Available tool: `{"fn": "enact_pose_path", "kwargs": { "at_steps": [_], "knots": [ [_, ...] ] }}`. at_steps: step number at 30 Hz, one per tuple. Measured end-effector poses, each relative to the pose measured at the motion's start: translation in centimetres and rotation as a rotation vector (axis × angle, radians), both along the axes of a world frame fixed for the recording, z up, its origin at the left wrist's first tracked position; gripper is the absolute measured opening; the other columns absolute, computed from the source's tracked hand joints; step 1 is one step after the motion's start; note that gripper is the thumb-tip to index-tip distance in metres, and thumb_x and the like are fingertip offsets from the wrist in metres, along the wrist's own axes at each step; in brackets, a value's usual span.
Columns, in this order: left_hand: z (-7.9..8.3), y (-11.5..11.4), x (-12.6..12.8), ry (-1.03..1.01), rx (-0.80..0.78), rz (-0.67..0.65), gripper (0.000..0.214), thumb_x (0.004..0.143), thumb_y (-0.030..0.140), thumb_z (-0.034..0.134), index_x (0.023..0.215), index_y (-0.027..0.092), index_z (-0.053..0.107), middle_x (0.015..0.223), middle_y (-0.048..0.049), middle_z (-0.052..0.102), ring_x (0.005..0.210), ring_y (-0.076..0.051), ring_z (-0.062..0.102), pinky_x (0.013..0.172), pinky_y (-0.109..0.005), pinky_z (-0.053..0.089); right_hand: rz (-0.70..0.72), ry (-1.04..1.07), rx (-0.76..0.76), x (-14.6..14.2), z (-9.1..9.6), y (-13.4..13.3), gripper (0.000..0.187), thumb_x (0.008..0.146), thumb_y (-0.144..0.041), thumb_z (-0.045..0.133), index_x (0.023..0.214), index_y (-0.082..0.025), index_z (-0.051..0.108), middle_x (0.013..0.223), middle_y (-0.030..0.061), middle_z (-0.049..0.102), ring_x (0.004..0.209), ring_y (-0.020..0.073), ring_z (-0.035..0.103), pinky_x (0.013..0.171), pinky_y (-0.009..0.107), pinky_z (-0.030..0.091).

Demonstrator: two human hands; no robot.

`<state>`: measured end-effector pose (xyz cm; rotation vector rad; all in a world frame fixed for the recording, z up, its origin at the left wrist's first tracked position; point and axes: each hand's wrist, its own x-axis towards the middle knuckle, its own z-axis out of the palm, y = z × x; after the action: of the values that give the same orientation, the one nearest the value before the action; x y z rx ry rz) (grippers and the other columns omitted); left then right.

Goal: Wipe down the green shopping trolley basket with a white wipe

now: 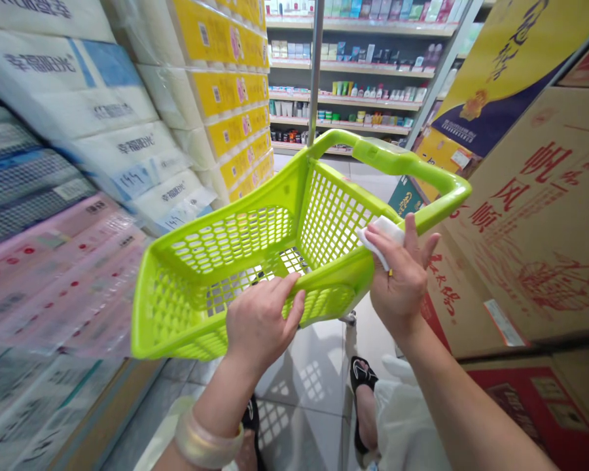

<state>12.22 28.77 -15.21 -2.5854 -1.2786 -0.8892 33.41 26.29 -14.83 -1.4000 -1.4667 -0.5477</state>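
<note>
A lime-green plastic shopping cart basket [226,229] with perforated walls stands in front of me, its handle [422,167] at the upper right. My left hand [262,317] is closed over the near rim, fingers curled inside. Against the rim near the handle's base, my right hand [400,268] presses a folded white cloth or tissue [383,237]. Its thumb and some fingers are spread, and the cloth lies under the other fingers. The basket holds nothing that I can make out.
Stacked tissue packs [127,131] and yellow-labelled paper rolls [235,91] line the left side. Cardboard cartons [535,248] rise close on the right. Behind the cart stand shelves of bottles and boxes [348,65]. A metal pole [316,72] rises beside the basket. Below is tiled floor [309,392].
</note>
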Motion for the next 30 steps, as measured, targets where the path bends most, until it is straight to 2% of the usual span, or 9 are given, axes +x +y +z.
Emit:
{"fn": "enact_pose_path", "kwargs": {
  "at_steps": [5, 7, 9, 12, 14, 21, 23, 27, 30],
  "knots": [
    [0.0, 0.1, -0.1, -0.01, 0.032, 0.014, 0.027, 0.097, 0.034, 0.046, 0.103, 0.021, 0.068, 0.088, -0.0026, 0.075, 0.076, -0.021, 0.068, 0.065, -0.032, 0.045, 0.23, -0.128, -0.118, -4.9, -1.2, -0.4, 0.038, 0.092, -0.005, 0.043, 0.116, -0.024, 0.067, 0.121, -0.0017, 0.071, 0.143, 0.0197, 0.035, 0.125, 0.045, 0.002],
    [0.0, 0.1, -0.2, -0.017, 0.04, 0.016, 0.026, 0.097, 0.033, 0.046, 0.102, 0.022, 0.068, 0.087, -0.0019, 0.075, 0.076, -0.021, 0.068, 0.064, -0.032, 0.045, 0.247, -0.168, -0.11, -5.0, -1.2, -0.3, 0.038, 0.092, -0.005, 0.044, 0.115, -0.025, 0.067, 0.12, -0.0022, 0.071, 0.142, 0.0184, 0.036, 0.125, 0.042, 0.0],
    [0.0, 0.1, -0.3, -0.018, 0.036, 0.011, 0.025, 0.097, 0.033, 0.046, 0.103, 0.022, 0.068, 0.09, -0.0016, 0.075, 0.077, -0.02, 0.068, 0.066, -0.032, 0.045, 0.186, -0.168, -0.08, -3.4, -0.8, -0.1, 0.04, 0.092, -0.004, 0.044, 0.115, -0.027, 0.067, 0.118, -0.002, 0.072, 0.142, 0.0193, 0.037, 0.124, 0.046, -0.001],
    [-0.1, 0.0, -0.3, -0.007, 0.019, 0.008, 0.026, 0.097, 0.034, 0.045, 0.105, 0.023, 0.067, 0.092, -0.0018, 0.075, 0.079, -0.02, 0.068, 0.067, -0.031, 0.045, 0.031, -0.076, -0.009, -0.3, 0.1, 0.1, 0.041, 0.092, -0.004, 0.043, 0.115, -0.027, 0.068, 0.117, 0.0007, 0.073, 0.142, 0.0239, 0.038, 0.121, 0.059, -0.004],
    [-0.1, -0.1, -0.2, -0.004, 0.011, 0.011, 0.026, 0.096, 0.035, 0.046, 0.105, 0.023, 0.067, 0.092, -0.0022, 0.075, 0.078, -0.02, 0.067, 0.065, -0.031, 0.044, -0.013, -0.024, 0.019, 0.2, 0.3, 0.2, 0.039, 0.092, -0.005, 0.043, 0.114, -0.025, 0.068, 0.117, 0.0032, 0.073, 0.142, 0.0263, 0.037, 0.119, 0.063, -0.004],
    [-0.1, 0.2, -0.3, -0.023, 0.043, 0.024, 0.025, 0.095, 0.032, 0.047, 0.098, 0.021, 0.069, 0.085, -0.0032, 0.074, 0.073, -0.019, 0.065, 0.063, -0.029, 0.042, 0.243, -0.167, -0.118, -5.5, -1.4, -0.3, 0.038, 0.093, -0.006, 0.043, 0.115, -0.025, 0.067, 0.12, -0.0018, 0.072, 0.142, 0.0181, 0.036, 0.124, 0.042, -0.001],
    [-0.2, 0.2, -0.5, -0.025, 0.053, 0.016, 0.025, 0.096, 0.032, 0.046, 0.098, 0.022, 0.069, 0.084, -0.0024, 0.074, 0.072, -0.019, 0.065, 0.063, -0.029, 0.042, 0.218, -0.195, -0.108, -4.7, -1.2, -0.2, 0.039, 0.093, -0.005, 0.043, 0.116, -0.027, 0.067, 0.119, -0.0028, 0.072, 0.142, 0.0178, 0.036, 0.124, 0.042, -0.004],
    [-0.3, 0.3, -0.9, -0.033, 0.057, 0.003, 0.024, 0.097, 0.033, 0.047, 0.101, 0.023, 0.068, 0.087, -0.0002, 0.074, 0.074, -0.018, 0.066, 0.063, -0.029, 0.041, 0.037, -0.119, -0.036, -0.5, 0.1, -0.1, 0.037, 0.093, -0.007, 0.045, 0.115, -0.026, 0.068, 0.119, 0.0006, 0.072, 0.143, 0.0233, 0.035, 0.122, 0.053, -0.006],
    [-0.5, 0.3, -0.9, -0.047, 0.073, 0.004, 0.024, 0.096, 0.034, 0.048, 0.101, 0.023, 0.068, 0.086, 0.0005, 0.074, 0.073, -0.018, 0.066, 0.063, -0.03, 0.041, -0.025, -0.055, -0.009, -0.3, 0.3, -0.2, 0.035, 0.094, -0.008, 0.045, 0.115, -0.024, 0.068, 0.119, 0.0027, 0.072, 0.144, 0.0262, 0.034, 0.12, 0.059, -0.005]
  ]
}}
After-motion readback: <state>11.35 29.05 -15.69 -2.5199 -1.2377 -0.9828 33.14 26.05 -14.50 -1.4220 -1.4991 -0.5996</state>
